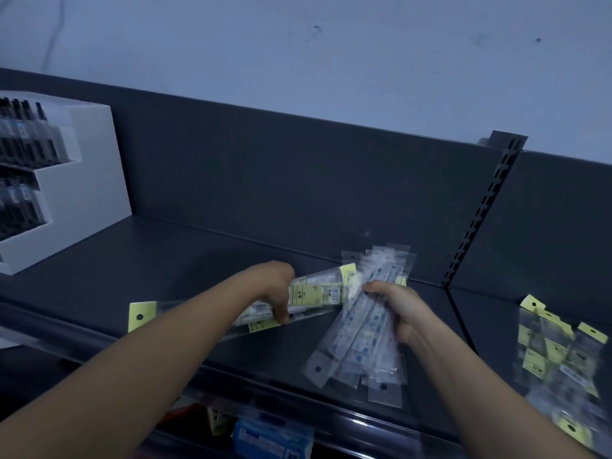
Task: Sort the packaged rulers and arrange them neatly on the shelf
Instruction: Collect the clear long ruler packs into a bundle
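Head view: your white display box (89, 180) at the shelf's (185, 260) left end holds rows of dark packs. Bare shelf lies between it and your hands. Your left hand (276, 293) grips one yellow-tagged ruler bundle (318, 293). Your right hand (397, 309) clutches one clear-packed ruler fan (357, 339). One loose pile (556, 352) lies in the right bay.

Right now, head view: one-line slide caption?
Left hand grips yellow-tagged ruler packs, right hand holds clear-sleeved packs, at a dark shelf.

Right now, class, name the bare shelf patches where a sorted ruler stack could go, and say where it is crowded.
Bare: the shelf between the white display box and the yellow-tagged rulers. Crowded: the fanned clear packets at centre, and the loose pile in the right bay.
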`<state>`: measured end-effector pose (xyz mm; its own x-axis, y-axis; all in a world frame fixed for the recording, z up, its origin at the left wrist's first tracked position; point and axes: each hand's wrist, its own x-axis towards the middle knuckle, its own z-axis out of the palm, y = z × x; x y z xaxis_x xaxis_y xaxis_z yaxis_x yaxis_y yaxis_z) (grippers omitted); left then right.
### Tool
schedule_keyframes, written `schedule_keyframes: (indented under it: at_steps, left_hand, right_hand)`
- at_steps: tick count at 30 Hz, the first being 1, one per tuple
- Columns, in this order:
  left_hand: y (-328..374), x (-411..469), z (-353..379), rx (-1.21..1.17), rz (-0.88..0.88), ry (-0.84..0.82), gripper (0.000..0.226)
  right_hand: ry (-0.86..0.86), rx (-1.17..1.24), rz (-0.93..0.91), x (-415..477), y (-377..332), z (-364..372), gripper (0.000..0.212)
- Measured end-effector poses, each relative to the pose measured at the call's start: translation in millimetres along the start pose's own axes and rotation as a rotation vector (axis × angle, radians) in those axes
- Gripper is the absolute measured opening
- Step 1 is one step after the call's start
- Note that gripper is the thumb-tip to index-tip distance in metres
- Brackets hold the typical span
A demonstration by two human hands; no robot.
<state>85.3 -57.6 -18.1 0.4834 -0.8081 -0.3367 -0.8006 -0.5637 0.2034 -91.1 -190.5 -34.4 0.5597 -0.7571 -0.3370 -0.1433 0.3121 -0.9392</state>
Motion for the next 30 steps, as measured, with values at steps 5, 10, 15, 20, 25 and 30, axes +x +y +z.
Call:
schedule_keyframes:
  at_steps: [5,10,15,20,25,30]
  left_hand:
    - [-4,1,0,-0.112,0.012,-0.049,0.040]
    - [-9,0,-8,-0.305,0.048,0.039,0.038]
    - [-11,6,-29,-0.562,0.092,0.155,0.031]
    - [-4,10,-54,-0.710,0.152,0.157,0.026]
    - [16,10,-61,-0.805,0.206,0.138,0.022]
    - [46,6,-60,-0.894,0.184,0.166,0.023]
  right_hand:
    - [0.007,0.013,0.005,-4,1,0,0.018]
    - [0.060,0.057,-0.018,-7,-1,-8,0.008]
    - [0.133,0.153,-0.053,-12,-9,-23,0.007]
    - [0.145,0.214,-0.087,-21,-20,-46,0.011]
    - [0.165,0.274,-0.140,-30,-30,-66,0.009]
    - [0.202,0.355,-0.198,-37,-37,-85,0.008]
